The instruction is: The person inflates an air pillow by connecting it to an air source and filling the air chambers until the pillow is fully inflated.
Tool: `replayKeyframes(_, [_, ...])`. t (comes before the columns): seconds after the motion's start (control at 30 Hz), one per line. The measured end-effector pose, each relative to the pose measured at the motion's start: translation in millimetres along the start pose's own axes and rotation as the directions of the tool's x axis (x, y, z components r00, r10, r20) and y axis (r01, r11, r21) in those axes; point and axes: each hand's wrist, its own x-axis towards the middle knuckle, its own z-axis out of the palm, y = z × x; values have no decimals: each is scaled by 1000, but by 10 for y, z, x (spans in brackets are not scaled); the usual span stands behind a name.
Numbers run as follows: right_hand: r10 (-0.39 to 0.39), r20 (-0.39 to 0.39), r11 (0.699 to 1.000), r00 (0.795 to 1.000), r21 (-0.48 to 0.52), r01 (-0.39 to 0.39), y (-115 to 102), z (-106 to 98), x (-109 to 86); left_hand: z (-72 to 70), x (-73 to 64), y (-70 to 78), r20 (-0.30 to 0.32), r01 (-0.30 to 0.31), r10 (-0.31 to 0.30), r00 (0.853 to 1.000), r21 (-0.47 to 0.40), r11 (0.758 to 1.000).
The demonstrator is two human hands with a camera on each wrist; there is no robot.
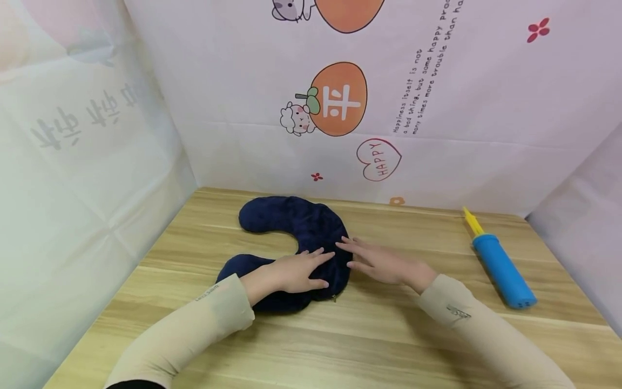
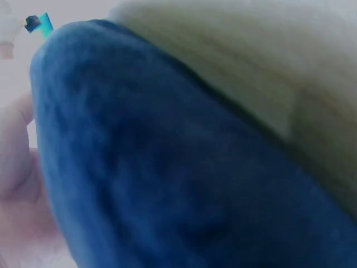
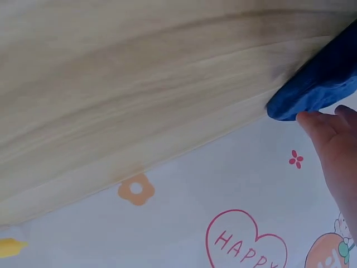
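A dark navy, U-shaped neck pillow (image 1: 318, 221) lies on the wooden table, its opening toward the left. Across its near arm reaches my left hand (image 1: 298, 272), fingers spread and resting on the plush surface. My right hand (image 1: 381, 262) is at the pillow's right curve, its extended fingertips touching the edge. A small zipper pull (image 1: 333, 297) shows at the near right edge. In the left wrist view the pillow (image 2: 167, 151) fills most of the frame and hides much of the left hand (image 2: 22, 184). The right wrist view shows the right hand (image 3: 337, 148) against the pillow (image 3: 318, 89).
A blue hand pump (image 1: 505, 270) with a yellow nozzle (image 1: 472, 220) lies at the table's right side. Printed white cloth (image 1: 252, 97) rises along the back edge, with more cloth at left and right. Wood-grain tabletop (image 1: 350, 346) extends in front of the pillow.
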Motion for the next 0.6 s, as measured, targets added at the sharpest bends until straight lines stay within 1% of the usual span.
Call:
replayKeyframes(0.07, [-29,-28,1000,999,0,29,-3,-2,-63,-27,2,-11,-40,-40,38,998,-38,998])
replayKeyframes(0.13, [-49,-56,999,997,5,49,-2,7,-112,-46,2,-21,-84,-87,82,993,-67,994])
replayKeyframes(0.23, [-55,-96,998,994,37,58,-23,12,-173,-65,3,-29,-147,-158,142,979,-98,983])
replayKeyframes(0.33, [-35,-132,996,991,80,46,-47,22,-217,-79,14,-32,-198,-204,174,965,-138,969])
replayKeyframes(0.4, [-21,-146,991,989,126,40,-66,37,-226,-89,23,-39,-221,-221,174,960,-206,953])
replayKeyframes(0.47, [-14,-152,983,988,176,41,-79,67,-225,-95,37,-55,-232,-225,159,960,-295,929])
replayKeyframes(0.53, [-8,-148,972,989,233,43,-99,100,-220,-102,49,-69,-235,-217,135,963,-367,905])
replayKeyframes(0.6, [-13,-140,953,990,298,55,-120,134,-215,-105,60,-78,-222,-202,116,968,-419,885])
